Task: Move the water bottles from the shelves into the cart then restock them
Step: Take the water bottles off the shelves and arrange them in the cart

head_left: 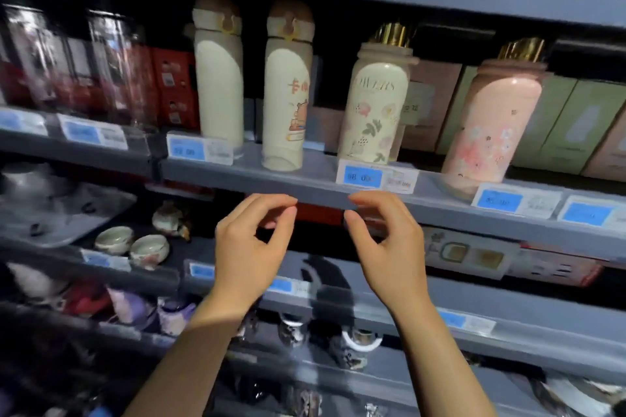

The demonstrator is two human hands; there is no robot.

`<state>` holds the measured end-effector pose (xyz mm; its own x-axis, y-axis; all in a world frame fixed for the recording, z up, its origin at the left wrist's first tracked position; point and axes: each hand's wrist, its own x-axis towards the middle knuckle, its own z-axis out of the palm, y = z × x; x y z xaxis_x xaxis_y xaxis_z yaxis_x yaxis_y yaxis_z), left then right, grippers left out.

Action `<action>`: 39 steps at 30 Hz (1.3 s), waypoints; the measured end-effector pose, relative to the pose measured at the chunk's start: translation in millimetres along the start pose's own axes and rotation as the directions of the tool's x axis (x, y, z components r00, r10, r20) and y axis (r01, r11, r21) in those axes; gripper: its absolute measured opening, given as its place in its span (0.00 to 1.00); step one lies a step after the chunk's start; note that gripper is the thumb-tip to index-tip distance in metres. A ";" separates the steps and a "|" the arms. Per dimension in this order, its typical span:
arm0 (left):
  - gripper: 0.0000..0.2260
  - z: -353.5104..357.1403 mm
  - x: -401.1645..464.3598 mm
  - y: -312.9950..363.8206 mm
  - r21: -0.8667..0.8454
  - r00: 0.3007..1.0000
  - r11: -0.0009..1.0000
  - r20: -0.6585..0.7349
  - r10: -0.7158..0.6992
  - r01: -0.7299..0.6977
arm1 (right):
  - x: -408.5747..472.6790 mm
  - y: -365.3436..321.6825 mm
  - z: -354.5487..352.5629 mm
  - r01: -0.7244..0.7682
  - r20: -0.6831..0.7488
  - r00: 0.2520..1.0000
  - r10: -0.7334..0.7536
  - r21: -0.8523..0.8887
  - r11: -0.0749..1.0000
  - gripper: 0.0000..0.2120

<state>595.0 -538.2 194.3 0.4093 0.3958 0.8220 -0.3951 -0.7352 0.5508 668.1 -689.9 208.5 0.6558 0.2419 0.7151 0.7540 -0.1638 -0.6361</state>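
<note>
Below the bottle shelf, the left hand and right hand hang loosely curled, holding nothing. Four water bottles stand above; wrap fingers round a bottle's middle and lift straight up.

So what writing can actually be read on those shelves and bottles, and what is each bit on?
"68" then blurred digits: blue price tag below the floral cream bottle.
Orange characters on the cartoon bottle: cut off, unreadable.
Pale lettering near the floral cream bottle's top: too blurred.
Price tag under the plain cream bottle: digits too blurred.
All other shelf tags and box labels: too blurred.
</note>
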 end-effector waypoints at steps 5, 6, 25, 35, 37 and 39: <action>0.05 -83.8 -103.3 -8.7 0.218 0.923 0.930 0.186 -0.338 0.297 | -86.4 -16.3 35.5 -0.317 0.393 0.888 0.238 0.149 0.937 0.09; 0.06 -103.3 -130.1 -12.0 0.275 0.875 0.883 0.200 -0.440 0.381 | -108.7 -17.1 43.8 -0.357 0.471 0.842 0.264 0.118 0.927 0.08; 0.15 -357.6 -305.7 -44.5 0.658 0.530 0.314 -0.153 -0.834 0.685 | -309.2 -83.2 226.5 -0.380 0.904 0.248 0.347 -0.238 0.894 0.22; 0.40 -360.8 -312.8 -212.0 0.717 0.379 0.427 0.241 -0.893 0.551 | -326.2 -84.3 309.2 -0.254 0.846 0.323 0.425 -0.355 0.900 0.18; 0.42 -359.1 -313.4 -225.3 0.669 0.323 0.425 0.280 -0.904 0.610 | -324.1 -83.6 320.5 -0.241 0.841 0.324 0.433 -0.369 0.898 0.18; 0.44 -359.8 -315.4 -235.5 0.639 0.291 0.430 0.316 -0.903 0.638 | -323.6 -82.4 327.9 -0.254 0.823 0.334 0.459 -0.390 0.885 0.17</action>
<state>263.1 -291.9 -142.8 0.7361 0.6050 -0.3035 0.6170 -0.4154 0.6684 381.7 -441.1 -65.6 0.5349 0.7931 -0.2914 0.5152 -0.5795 -0.6315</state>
